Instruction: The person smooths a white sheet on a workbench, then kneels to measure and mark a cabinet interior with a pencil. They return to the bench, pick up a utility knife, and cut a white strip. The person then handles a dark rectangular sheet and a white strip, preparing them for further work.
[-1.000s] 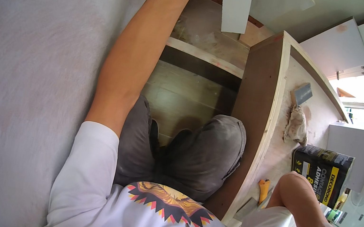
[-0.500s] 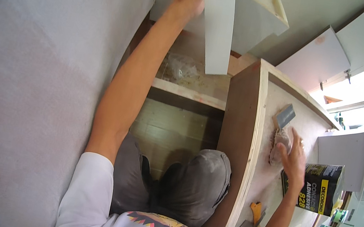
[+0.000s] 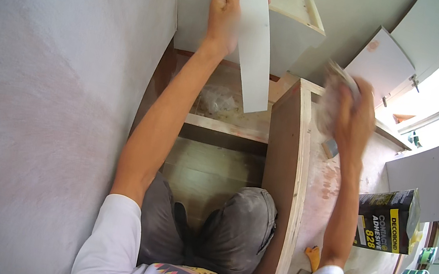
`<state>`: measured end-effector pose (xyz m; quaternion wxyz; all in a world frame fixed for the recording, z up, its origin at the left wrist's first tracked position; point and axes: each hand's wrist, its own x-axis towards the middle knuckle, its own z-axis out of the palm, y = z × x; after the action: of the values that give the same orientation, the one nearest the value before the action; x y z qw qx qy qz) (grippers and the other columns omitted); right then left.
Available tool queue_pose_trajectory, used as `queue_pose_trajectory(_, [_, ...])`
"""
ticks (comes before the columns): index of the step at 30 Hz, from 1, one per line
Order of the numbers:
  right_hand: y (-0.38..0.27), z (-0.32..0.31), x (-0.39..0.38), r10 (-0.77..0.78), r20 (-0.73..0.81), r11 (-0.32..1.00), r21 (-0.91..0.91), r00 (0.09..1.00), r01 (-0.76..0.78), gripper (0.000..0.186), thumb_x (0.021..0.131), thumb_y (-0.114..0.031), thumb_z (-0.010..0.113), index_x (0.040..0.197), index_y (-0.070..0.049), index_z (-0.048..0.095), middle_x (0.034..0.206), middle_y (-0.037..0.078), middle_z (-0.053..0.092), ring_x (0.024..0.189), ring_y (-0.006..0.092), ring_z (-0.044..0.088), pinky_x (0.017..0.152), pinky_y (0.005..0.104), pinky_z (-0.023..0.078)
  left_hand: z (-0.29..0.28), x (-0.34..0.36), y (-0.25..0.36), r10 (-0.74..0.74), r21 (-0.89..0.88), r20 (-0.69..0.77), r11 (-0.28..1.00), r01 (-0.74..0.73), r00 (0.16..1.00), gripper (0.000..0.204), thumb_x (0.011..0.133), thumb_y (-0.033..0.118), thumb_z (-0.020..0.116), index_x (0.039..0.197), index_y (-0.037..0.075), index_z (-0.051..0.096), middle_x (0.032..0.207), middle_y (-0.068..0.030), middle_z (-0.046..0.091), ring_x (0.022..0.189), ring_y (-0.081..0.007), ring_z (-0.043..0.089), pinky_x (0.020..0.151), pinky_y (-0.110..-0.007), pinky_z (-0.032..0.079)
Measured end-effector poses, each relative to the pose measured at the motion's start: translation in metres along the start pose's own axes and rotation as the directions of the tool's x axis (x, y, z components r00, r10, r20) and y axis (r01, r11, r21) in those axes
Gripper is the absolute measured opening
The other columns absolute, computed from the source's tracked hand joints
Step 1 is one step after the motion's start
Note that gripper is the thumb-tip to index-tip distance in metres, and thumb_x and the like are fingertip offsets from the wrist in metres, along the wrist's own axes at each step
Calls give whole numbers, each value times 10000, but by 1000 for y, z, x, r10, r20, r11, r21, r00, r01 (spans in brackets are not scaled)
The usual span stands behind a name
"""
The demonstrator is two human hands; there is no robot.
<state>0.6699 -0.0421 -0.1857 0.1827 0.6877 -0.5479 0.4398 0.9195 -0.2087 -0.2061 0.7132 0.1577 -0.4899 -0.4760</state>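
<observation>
My left hand (image 3: 224, 22) grips the edge of a long white panel strip (image 3: 256, 50), thumb on its near side. The strip slants down over the low wooden compartment in front of me. My right hand (image 3: 357, 119) is raised over the far end of the wooden cabinet (image 3: 300, 208) on my right. Its fingers close on a dusty, wadded rag (image 3: 328, 103), blurred by motion. Below it, a grey block-like piece (image 3: 331, 148), partly hidden by that hand, lies on the cabinet's surface.
A black-and-yellow adhesive can (image 3: 385, 220) stands by my right forearm. Nearer lies an orange-handled tool (image 3: 313, 257), partly covered by my sleeve. A clear plastic bag (image 3: 217, 100) sits in the compartment ahead. A large pale panel (image 3: 55, 109) fills the left side.
My right hand has picked the rag up off the cabinet and carried it forward and up. My left hand and the white strip have come slightly nearer.
</observation>
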Motion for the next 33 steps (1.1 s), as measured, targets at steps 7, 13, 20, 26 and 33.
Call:
queue_pose_trajectory(7, [-77, 123, 28, -119, -22, 974, 190, 993, 122, 225, 895, -128, 678, 1119, -144, 689, 996, 82, 655, 878, 318, 677, 740, 425, 526, 27, -7, 14, 89, -118, -96, 988, -100, 991, 232, 1109, 242, 322, 1178, 30, 387, 1095, -182, 655, 970, -269, 715, 796, -381, 602])
queue_pose_trajectory(13, [-88, 127, 43, -20, -101, 965, 259, 995, 45, 205, 894, -80, 678, 1098, -89, 682, 981, 117, 653, 849, 353, 668, 722, 417, 525, 25, -6, 21, 99, -171, -112, 978, -117, 989, 198, 1101, 192, 286, 1162, 34, 389, 1049, -174, 635, 885, -272, 726, 700, -381, 606])
queue_pose_trajectory(20, [-94, 113, 39, -110, -56, 958, 259, 992, 121, 209, 893, -85, 671, 1100, -105, 689, 989, 124, 663, 820, 357, 674, 698, 426, 523, 25, -7, 24, 63, -192, -121, 978, -86, 991, 210, 1106, 211, 283, 1167, 37, 382, 1108, -192, 620, 892, -276, 725, 684, -397, 609])
queue_pose_trajectory(26, [-60, 108, 46, -19, -21, 986, 165, 1000, 22, 171, 947, -155, 648, 1094, -77, 690, 1018, 142, 684, 887, 349, 676, 763, 442, 520, 24, -6, 25, 60, -148, -81, 986, -72, 995, 218, 1112, 234, 293, 1175, 51, 395, 1103, -203, 665, 892, -253, 727, 682, -359, 613])
queue_pose_trajectory(33, [-74, 106, 37, -161, -52, 944, 283, 986, 169, 212, 921, -116, 677, 1132, -118, 700, 992, 123, 671, 843, 337, 675, 739, 410, 530, 18, -7, 21, 65, -108, -12, 992, -66, 998, 242, 1111, 283, 355, 1187, 54, 370, 1166, -165, 631, 1013, -311, 715, 760, -400, 627])
